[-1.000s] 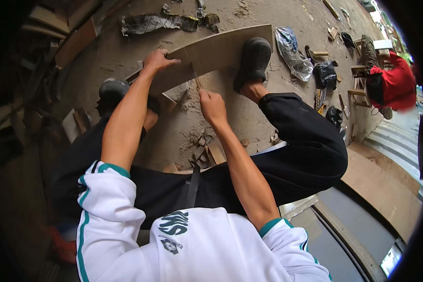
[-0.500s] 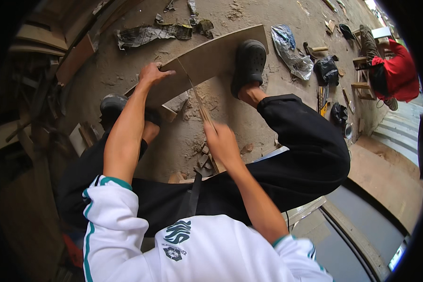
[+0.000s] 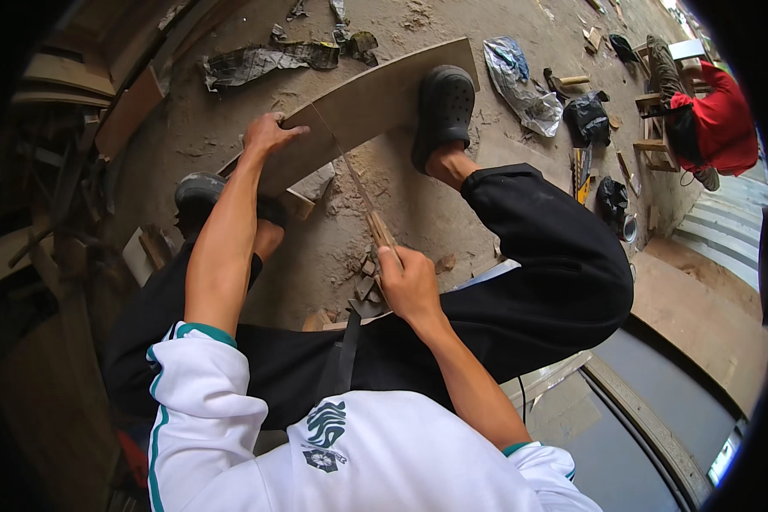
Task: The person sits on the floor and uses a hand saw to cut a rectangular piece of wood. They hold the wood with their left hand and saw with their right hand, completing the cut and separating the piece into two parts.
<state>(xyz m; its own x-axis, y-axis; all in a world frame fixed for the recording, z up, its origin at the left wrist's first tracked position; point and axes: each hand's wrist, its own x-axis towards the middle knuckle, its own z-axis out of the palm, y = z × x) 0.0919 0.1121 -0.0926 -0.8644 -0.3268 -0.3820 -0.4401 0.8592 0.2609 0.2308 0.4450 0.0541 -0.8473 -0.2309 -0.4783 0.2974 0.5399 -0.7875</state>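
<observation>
A long, thin wooden board (image 3: 367,98) lies slanted across the ground ahead of me, with my feet in dark clogs (image 3: 445,107) on it at the right and by its left end. My left hand (image 3: 270,135) grips the board's far edge, thumb stretched over the top face. In my right hand (image 3: 411,286) is the wooden handle of a handsaw (image 3: 354,181), fingers wrapped round it. The saw's narrow blade points away from me and meets the board's near edge. A thin cut line runs on across the board, just right of my left hand.
Wood offcuts (image 3: 367,286) and sawdust lie below the saw. Crumpled sheeting (image 3: 269,64), a plastic bag (image 3: 520,85), a hammer (image 3: 567,81) and black bags (image 3: 587,118) are scattered on the ground. Someone in red (image 3: 717,119) sits at the far right. Stacked boards (image 3: 68,72) stand left.
My right hand has drawn the saw back toward me, so more of the blade shows short of the board. My left hand keeps its place on the board. The view has shifted slightly.
</observation>
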